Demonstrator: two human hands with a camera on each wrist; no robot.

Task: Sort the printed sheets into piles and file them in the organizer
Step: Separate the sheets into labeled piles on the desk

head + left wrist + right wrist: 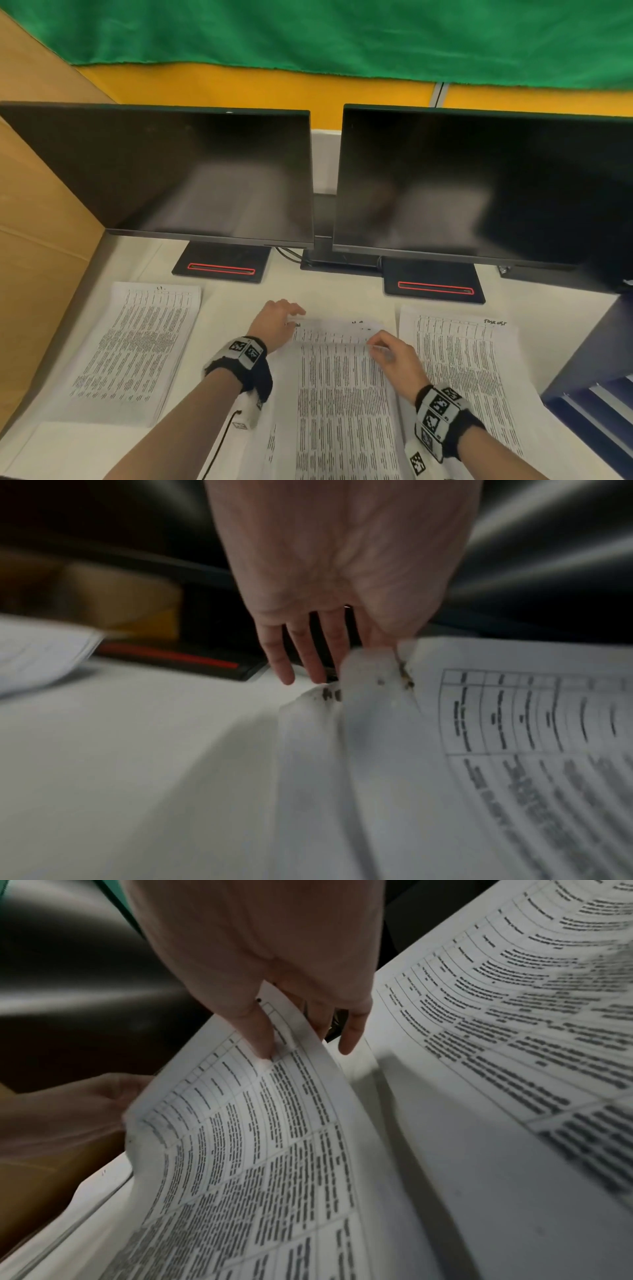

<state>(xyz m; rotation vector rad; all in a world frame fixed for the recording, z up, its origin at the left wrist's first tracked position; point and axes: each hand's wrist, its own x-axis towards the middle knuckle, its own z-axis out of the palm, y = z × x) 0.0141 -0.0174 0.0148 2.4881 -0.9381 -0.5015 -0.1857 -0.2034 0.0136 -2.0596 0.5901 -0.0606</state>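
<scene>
Three piles of printed sheets lie on the white desk: a left pile [137, 349], a middle pile [342, 411] and a right pile [462, 377]. My right hand [375, 344] pinches the upper right part of the middle pile's top sheet [257, 1137], thumb on top and fingers beneath, so it arches off the pile. My left hand [291, 318] is at that sheet's upper left corner [342, 696], which curls up against the fingers; thumb and forefinger are hidden behind the paper. The dark blue organizer [589, 377] stands at the desk's right edge.
Two dark monitors [178, 171] [479, 185] on black bases with red stripes [222, 269] stand just behind the piles. A cardboard wall [41, 240] closes the left side. A blank white sheet [85, 448] lies at the near left.
</scene>
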